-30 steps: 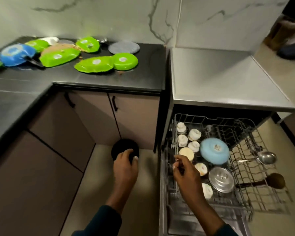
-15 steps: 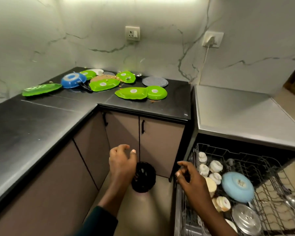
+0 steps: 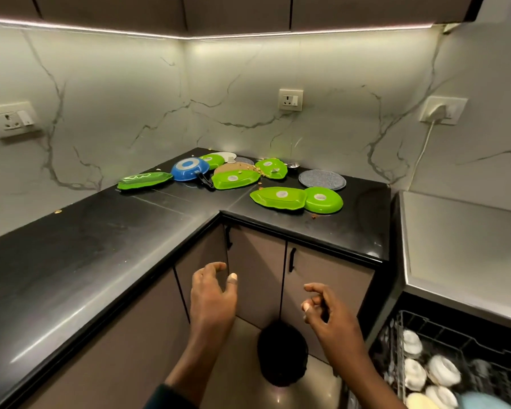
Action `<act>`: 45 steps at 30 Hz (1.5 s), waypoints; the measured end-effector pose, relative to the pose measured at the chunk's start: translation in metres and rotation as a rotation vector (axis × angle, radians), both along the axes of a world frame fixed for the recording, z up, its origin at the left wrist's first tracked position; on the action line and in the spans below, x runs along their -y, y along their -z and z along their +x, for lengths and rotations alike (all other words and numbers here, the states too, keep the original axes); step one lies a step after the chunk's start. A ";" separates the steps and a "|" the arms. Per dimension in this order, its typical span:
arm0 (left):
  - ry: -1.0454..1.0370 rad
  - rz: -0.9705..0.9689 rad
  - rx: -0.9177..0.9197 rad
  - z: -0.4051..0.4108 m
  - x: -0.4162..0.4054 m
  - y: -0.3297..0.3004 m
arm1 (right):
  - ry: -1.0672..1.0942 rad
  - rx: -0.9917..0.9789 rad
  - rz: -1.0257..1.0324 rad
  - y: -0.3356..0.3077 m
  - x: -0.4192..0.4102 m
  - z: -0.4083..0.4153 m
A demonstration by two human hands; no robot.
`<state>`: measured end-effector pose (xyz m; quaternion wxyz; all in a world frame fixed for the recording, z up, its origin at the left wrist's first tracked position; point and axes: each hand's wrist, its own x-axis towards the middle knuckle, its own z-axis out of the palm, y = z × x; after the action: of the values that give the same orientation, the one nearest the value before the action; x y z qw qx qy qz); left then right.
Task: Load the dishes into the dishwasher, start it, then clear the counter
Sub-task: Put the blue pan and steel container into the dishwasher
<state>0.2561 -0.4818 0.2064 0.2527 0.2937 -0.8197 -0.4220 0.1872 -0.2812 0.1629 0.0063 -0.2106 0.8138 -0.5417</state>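
Note:
Several green plates lie upside down on the black counter (image 3: pixel 106 249) in the far corner, among them a long one (image 3: pixel 278 198), a round one (image 3: pixel 323 199) and a leaf-shaped one (image 3: pixel 144 180). A blue pan (image 3: pixel 188 169) and a grey round plate (image 3: pixel 322 179) sit with them. At the bottom right the pulled-out dishwasher rack (image 3: pixel 466 335) holds white cups (image 3: pixel 443 369) and a light blue bowl (image 3: pixel 481 401). My left hand (image 3: pixel 212 299) and my right hand (image 3: pixel 328 312) hover in front of the cabinet doors, fingers loosely curled, holding nothing.
A black round bin (image 3: pixel 282 354) stands on the floor below my hands. The dishwasher's grey top (image 3: pixel 466 249) is to the right of the counter. Food crumbs (image 3: pixel 258 170) lie among the plates. Wall sockets, one (image 3: pixel 443 110) with a cable plugged in, sit above.
The view has tilted up from the rack toward the counter corner. My right hand has left the rack's edge and both hands have risen in front of the cabinets.

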 end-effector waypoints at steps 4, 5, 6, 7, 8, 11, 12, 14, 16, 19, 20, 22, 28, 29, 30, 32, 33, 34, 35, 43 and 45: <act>-0.029 0.015 -0.017 -0.011 0.004 0.000 | -0.061 -0.014 -0.009 0.000 0.011 -0.013; -0.028 0.032 -0.018 -0.014 0.007 0.000 | -0.070 -0.020 -0.006 -0.001 0.014 -0.017; -0.023 0.061 -0.024 -0.020 0.010 -0.001 | -0.080 -0.029 -0.003 -0.003 0.018 -0.022; -0.012 0.102 -0.031 -0.025 0.014 0.000 | -0.088 -0.042 -0.001 -0.004 0.021 -0.027; 0.003 0.144 -0.039 -0.032 0.018 0.000 | -0.093 -0.057 0.002 -0.005 0.025 -0.034; 0.030 0.191 -0.037 -0.053 0.031 0.001 | -0.101 -0.068 -0.011 -0.007 0.038 -0.054; 0.038 0.194 -0.041 -0.059 0.036 0.000 | -0.102 -0.071 -0.018 -0.008 0.042 -0.060; 0.046 0.201 -0.049 -0.072 0.045 0.000 | -0.097 -0.084 -0.009 -0.006 0.053 -0.075; 0.055 0.215 -0.073 -0.088 0.057 0.001 | -0.087 -0.087 0.005 -0.006 0.068 -0.090; 0.089 0.225 -0.083 -0.117 0.083 0.002 | -0.066 -0.074 0.028 -0.007 0.097 -0.114; 0.086 0.234 -0.089 -0.128 0.093 0.001 | -0.067 -0.066 0.034 -0.009 0.107 -0.121; 0.085 0.247 -0.114 -0.148 0.117 0.001 | -0.075 -0.065 0.038 -0.009 0.131 -0.138; 0.105 0.275 -0.128 -0.196 0.202 0.008 | -0.042 -0.071 0.058 0.004 0.217 -0.194; 0.103 0.282 -0.104 -0.201 0.216 0.008 | -0.039 -0.073 0.063 0.005 0.232 -0.198; 0.100 0.276 -0.089 -0.210 0.235 0.009 | -0.040 -0.075 0.056 0.006 0.252 -0.206; 0.085 0.256 -0.085 -0.222 0.260 0.008 | -0.031 -0.090 0.054 0.005 0.277 -0.217; 0.079 0.243 -0.074 -0.228 0.276 0.009 | -0.033 -0.093 0.056 0.005 0.293 -0.225; 0.076 0.234 -0.065 -0.232 0.287 0.007 | -0.034 -0.097 0.058 0.003 0.305 -0.231; 0.071 0.237 -0.057 -0.235 0.297 0.005 | -0.037 -0.105 0.062 0.000 0.315 -0.237; 0.061 0.255 -0.041 -0.264 0.368 -0.005 | -0.083 -0.172 0.080 -0.013 0.393 -0.295; 0.049 0.225 -0.028 -0.274 0.381 -0.002 | -0.092 -0.191 0.084 -0.013 0.410 -0.311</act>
<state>-0.0175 -0.8624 0.2087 0.2191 0.2942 -0.7705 -0.5214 -0.1235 -0.6907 0.1761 -0.0375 -0.2977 0.8222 -0.4838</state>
